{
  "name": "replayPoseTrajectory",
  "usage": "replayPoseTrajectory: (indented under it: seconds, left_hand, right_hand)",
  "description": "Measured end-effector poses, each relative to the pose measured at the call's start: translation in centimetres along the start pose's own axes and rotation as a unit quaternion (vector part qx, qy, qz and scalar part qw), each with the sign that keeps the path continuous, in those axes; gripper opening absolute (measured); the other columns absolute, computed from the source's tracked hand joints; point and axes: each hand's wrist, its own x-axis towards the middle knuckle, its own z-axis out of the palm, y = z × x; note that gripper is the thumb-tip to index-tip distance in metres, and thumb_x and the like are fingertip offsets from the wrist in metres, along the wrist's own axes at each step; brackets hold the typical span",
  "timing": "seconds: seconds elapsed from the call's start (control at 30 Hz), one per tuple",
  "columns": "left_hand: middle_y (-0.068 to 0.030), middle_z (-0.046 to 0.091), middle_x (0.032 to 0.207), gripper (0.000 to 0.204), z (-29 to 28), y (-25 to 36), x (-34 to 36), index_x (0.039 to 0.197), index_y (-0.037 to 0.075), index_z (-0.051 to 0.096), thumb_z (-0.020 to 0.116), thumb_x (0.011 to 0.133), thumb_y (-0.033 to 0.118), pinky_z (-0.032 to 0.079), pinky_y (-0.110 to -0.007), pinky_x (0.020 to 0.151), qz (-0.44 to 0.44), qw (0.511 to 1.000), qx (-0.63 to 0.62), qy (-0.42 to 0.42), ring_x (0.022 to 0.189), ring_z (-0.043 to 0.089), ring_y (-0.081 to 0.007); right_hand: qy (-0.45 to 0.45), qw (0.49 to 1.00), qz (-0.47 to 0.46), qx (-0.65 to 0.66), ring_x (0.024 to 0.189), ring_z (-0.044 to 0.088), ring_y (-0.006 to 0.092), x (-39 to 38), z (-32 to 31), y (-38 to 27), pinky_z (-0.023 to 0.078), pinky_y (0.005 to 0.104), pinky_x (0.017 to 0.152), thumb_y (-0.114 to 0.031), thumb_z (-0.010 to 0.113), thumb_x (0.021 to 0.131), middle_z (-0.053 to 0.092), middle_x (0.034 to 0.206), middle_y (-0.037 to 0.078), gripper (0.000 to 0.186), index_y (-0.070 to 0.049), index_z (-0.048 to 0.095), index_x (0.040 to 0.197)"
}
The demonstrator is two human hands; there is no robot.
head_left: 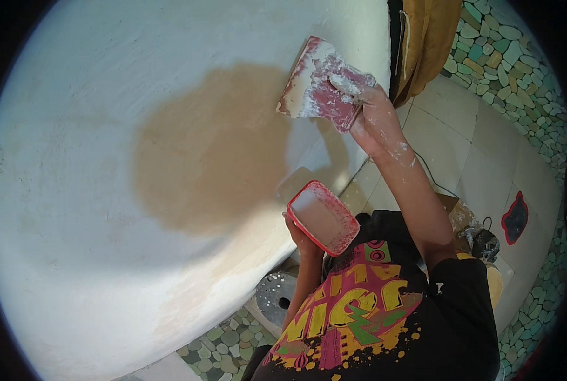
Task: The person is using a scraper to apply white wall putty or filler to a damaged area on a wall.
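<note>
A broad putty knife (318, 82), reddish and smeared with white paste, is gripped in my right hand (372, 105), thumb lying on its upper face. White smears mark that hand and wrist. Its straight edge hangs close to a white wall (74, 159); I cannot tell whether they touch. Lower down, my left hand (305, 240) holds a red-rimmed rectangular plastic tub (326, 217) from its near left side. Inside the tub sits pale, smooth paste, with splatter along the walls. A large brownish patch (213, 152) spreads over the wall left of both hands.
Brown cloth (426, 47) hangs beyond the wall's edge. On the tiled floor (439, 130) lie a dark red-edged piece (516, 218) and a dark, paste-spattered object (481, 242). A grey speckled round object (276, 298) stands below the tub. Green pebble paving (518, 54) borders the tiles.
</note>
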Motion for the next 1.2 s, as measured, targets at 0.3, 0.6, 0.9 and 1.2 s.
replayPoseTrajectory:
  seconds: [0.3,0.6,0.9,1.2]
  left_hand:
    - [-0.0112,0.055,0.134,0.054,-1.2,-0.3,-0.6,0.136,0.011,0.048,0.031,0.103,0.05,0.045,-0.046,0.104,0.044,0.996,-0.051,-0.051,0.121,0.055,-0.0301]
    - [-0.0104,0.054,0.136,0.058,-2.0,-0.4,0.1,0.137,0.012,0.048,0.033,0.101,0.054,0.044,-0.046,0.104,0.016,0.999,-0.031,-0.028,0.121,0.055,-0.029]
    - [-0.0077,0.054,0.138,0.064,-4.1,-0.6,0.0,0.139,0.013,0.048,0.034,0.099,0.06,0.042,-0.046,0.105,-0.065,0.996,-0.059,0.01,0.123,0.053,-0.0293]
    - [-0.0086,0.054,0.137,0.063,-3.4,-0.5,1.1,0.139,0.012,0.048,0.034,0.099,0.059,0.043,-0.046,0.105,-0.076,0.996,-0.043,-0.028,0.123,0.053,-0.029]
  right_hand:
    - [0.068,0.97,-0.217,-0.086,0.099,0.068,0.0233,-0.3,2.4,-0.8,0.057,0.0358,0.09,-0.001,0.056,0.094,0.066,0.112,0.015,0.026,0.004,0.061,0.119]
    - [-0.079,0.687,-0.54,-0.48,0.119,0.059,0.0365,6.3,-3.4,4.5,0.046,0.0377,0.1,-0.002,0.07,0.083,0.056,0.132,0.023,0.037,0.005,0.062,0.118]
    - [-0.071,0.553,-0.548,-0.624,0.123,0.055,0.044,7.5,-4.1,6.0,0.044,0.0472,0.104,-0.031,0.084,0.074,0.056,0.134,0.026,0.064,0.002,0.062,0.124]
    - [-0.075,0.537,-0.555,-0.631,0.128,0.051,0.045,6.9,-3.9,5.8,0.042,0.048,0.106,-0.024,0.082,0.076,0.057,0.136,0.021,0.06,0.001,0.062,0.127]
